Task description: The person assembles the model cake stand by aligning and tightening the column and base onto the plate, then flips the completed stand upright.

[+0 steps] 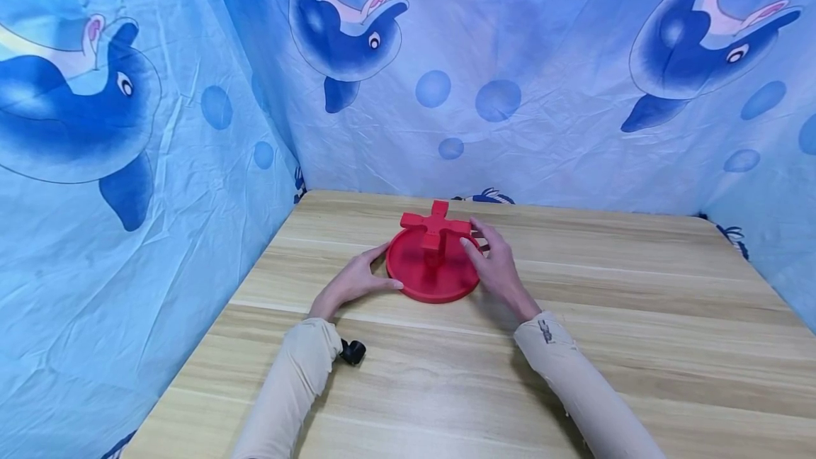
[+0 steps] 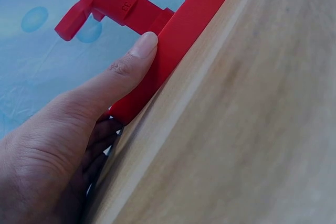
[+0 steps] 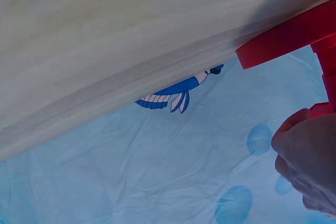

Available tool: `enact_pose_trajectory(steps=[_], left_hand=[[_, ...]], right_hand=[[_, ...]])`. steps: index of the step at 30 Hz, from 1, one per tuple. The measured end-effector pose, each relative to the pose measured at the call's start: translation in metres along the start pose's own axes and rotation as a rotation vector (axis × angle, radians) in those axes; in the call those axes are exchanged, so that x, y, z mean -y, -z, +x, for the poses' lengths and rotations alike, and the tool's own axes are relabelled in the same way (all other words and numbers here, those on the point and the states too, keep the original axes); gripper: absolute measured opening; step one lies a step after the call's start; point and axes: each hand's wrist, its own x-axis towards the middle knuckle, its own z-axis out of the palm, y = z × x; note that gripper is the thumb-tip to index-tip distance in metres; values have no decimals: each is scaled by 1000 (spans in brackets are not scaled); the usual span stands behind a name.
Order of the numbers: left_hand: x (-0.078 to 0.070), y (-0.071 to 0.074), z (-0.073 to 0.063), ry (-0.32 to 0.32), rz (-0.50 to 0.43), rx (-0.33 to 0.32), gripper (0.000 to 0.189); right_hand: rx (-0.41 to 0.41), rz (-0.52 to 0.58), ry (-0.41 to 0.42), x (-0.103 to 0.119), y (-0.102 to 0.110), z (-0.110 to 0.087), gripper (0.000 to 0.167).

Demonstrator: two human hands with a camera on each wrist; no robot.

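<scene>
A red stand (image 1: 408,271) rests on the table; its base is a round dish with a raised rim, and a post rises from the middle. On top of the post sits a red cross-shaped piece (image 1: 438,224) with stubby arms. The left hand (image 1: 357,278) grips the dish's rim from the left, thumb on the near side. That thumb presses the red rim (image 2: 181,40) in the left wrist view, while the other fingers are partly hidden. From the right, the right hand (image 1: 497,261) pinches one arm of the cross; in the right wrist view its fingers are partly cut off.
The wooden table (image 1: 637,303) reaches back to a blue curtain (image 1: 542,161) with printed dolphins, which also hangs along the left and right sides. A small black device (image 1: 353,352) shows at the left sleeve's cuff.
</scene>
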Motion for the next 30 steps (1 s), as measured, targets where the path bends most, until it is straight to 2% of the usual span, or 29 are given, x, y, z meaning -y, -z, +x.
enact_pose_trajectory(steps=[4, 9, 17, 30], left_hand=[[1, 0, 1, -6, 1, -3, 106], [0, 0, 1, -6, 6, -6, 105], [1, 0, 1, 2, -3, -5, 105], [0, -1, 0, -2, -10, 3, 105]], right_hand=[[-44, 5, 25, -1, 1, 0, 46], [-54, 21, 31, -1, 2, -1, 40], [-62, 23, 56, 1, 1, -2, 39], [-52, -16, 46, 3, -1, -8, 40]])
